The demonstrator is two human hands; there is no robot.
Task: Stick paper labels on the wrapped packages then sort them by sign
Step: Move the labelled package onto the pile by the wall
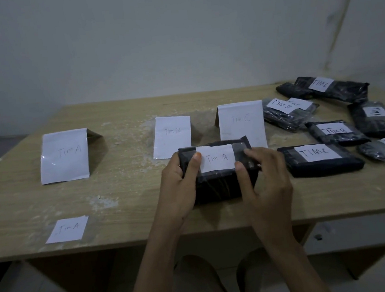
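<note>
A black wrapped package (217, 186) sits at the table's near middle, tilted up toward me, with a white "Tim A" label (216, 158) on its top face. My left hand (179, 185) grips its left side, thumb on the label's left edge. My right hand (264, 181) holds the right side, thumb and forefinger pressing the label's right edge. Three folded paper signs stand behind: "Tim A" (65, 155) at left, "Tim B" (172, 136) in the middle, "Tim C" (241, 123) to its right. A loose "Tim A" label (67, 229) lies near the front left edge.
Several labelled black packages lie at the right: "TIM C" (319, 160) beside my right hand, "TIM B" (335, 132), another "TIM B" (285, 114), "TIM C" (330, 88) at the back, and more toward the right edge (376, 119). The wooden table (129, 190) meets a white wall.
</note>
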